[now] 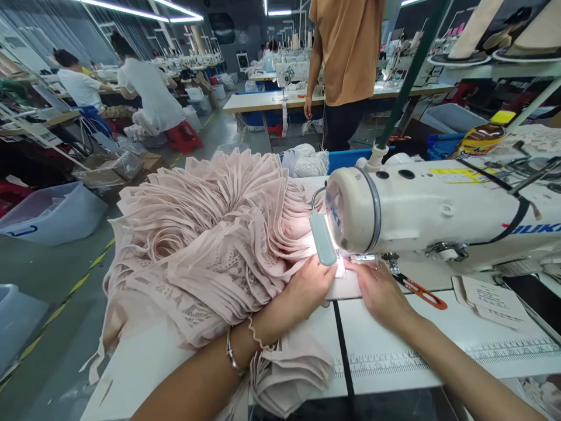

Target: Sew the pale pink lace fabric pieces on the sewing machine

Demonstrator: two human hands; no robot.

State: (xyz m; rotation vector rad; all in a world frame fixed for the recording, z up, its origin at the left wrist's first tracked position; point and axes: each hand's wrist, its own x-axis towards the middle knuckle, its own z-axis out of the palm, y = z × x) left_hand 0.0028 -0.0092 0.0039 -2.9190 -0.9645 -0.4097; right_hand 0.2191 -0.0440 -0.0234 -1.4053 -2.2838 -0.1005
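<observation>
— Was lit how?
— Was lit by long fluorescent tubes (127, 9) slanting across the upper left, plus a shorter tube (279, 12) near the top middle.
— Was closed in by what?
— Was hung on the left with grey-blue curtains (52, 38), and darkened toward the back wall (252, 35).
— And underfoot?
— Was floored in grey (83, 327), crossed diagonally by yellow-and-black striped tape (63, 307).
— Was furnished with what?
— Was filled with rows of sewing workstations (190, 64). Had a white-topped table (249, 102) with a wood-coloured edge in the middle, a red plastic stool (184, 139) left of that, translucent plastic tubs (56, 216) at far left, and cardboard boxes (94, 175) near the tubs.
</observation>
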